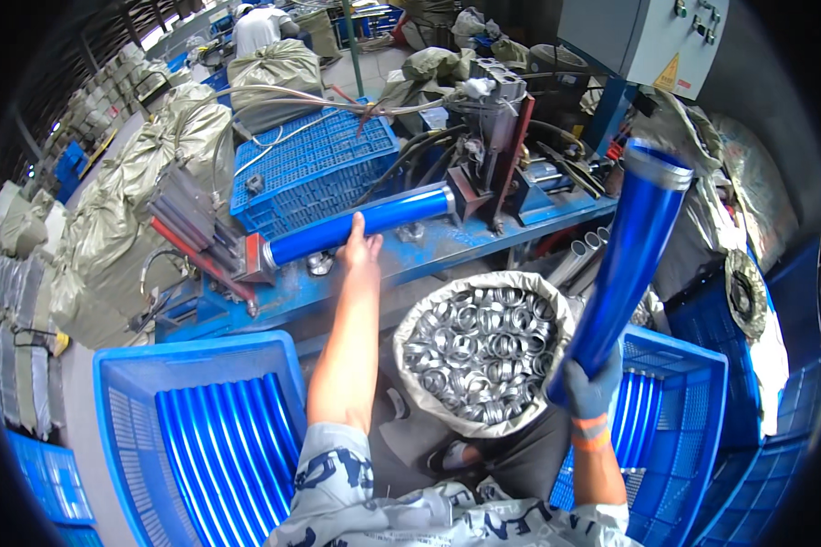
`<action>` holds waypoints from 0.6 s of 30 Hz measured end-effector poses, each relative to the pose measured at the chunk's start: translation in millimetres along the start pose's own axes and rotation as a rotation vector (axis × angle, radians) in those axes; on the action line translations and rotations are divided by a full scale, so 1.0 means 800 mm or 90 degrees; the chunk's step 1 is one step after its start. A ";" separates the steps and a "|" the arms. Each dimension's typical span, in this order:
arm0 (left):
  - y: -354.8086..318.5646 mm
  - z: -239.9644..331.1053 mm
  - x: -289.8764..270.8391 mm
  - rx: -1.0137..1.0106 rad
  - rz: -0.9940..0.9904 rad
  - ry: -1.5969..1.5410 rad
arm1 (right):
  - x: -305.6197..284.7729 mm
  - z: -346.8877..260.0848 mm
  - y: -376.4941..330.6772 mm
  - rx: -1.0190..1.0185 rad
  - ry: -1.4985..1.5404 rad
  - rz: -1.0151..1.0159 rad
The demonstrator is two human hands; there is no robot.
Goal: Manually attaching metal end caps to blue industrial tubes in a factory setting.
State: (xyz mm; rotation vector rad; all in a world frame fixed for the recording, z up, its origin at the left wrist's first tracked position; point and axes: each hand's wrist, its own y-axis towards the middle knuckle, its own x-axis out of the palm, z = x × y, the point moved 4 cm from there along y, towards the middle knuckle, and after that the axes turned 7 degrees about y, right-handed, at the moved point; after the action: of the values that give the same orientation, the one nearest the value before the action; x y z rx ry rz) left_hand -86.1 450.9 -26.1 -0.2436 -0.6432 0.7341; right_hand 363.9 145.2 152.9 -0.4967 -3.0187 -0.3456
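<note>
Head view: blue tube (356, 225) lying across blue machine bench (447, 244), clamped between red end block (257, 258) on the left and machine head (494, 137) on the right. Left hand (360, 246) bare, reaching up from below, fingers curled onto the tube's underside near its middle; thumb side hidden, so firmness of the grasp not clear. Second blue tube (631, 251) held upright and tilted, silver-rimmed end uppermost. Right hand (593, 387) in grey glove with orange cuff, wrapped tight around the lower end of that tube.

Between the two arms, just below the bench: grey sack (409, 365) open at the top, full of silver metal rings (479, 351). Lower left: blue plastic crate (119, 401) holding more blue tubes laid side by side. Lower right, beneath the gloved hand: another blue crate (693, 383), also with blue tubes inside. Behind the bench: overturned blue crate (310, 164) draped with hoses and wires. Upper right: grey control box (634, 36). Left side and far background: bulging grey-green sacks (109, 219). Top of the picture: another person (260, 27) in a white shirt, well apart from the bench.
</note>
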 end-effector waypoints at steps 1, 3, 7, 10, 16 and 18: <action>0.011 -0.014 0.006 -0.013 -0.007 -0.005 | -0.036 0.004 -0.010 -0.024 -0.050 0.031; 0.032 -0.022 0.002 -0.025 -0.012 -0.011 | -0.096 0.014 -0.024 0.000 -0.124 0.067; 0.023 -0.037 0.007 -0.068 -0.034 0.063 | -0.193 0.021 -0.039 0.108 -0.206 0.128; 0.019 -0.048 0.009 -0.056 -0.077 0.087 | -0.290 0.002 -0.078 -0.001 -0.288 0.192; 0.128 -0.041 -0.067 -0.159 -0.324 0.208 | -0.518 -0.030 -0.245 0.155 -0.570 0.304; 0.165 0.003 -0.107 -0.285 -0.352 0.119 | -0.598 0.059 -0.351 0.349 -0.508 0.323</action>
State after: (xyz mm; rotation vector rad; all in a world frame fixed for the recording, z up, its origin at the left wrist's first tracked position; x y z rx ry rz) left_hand -208.0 487.8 -119.2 -0.5129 -0.6504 0.0277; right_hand 724.3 -250.7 1.3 -1.5725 -3.2330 0.8803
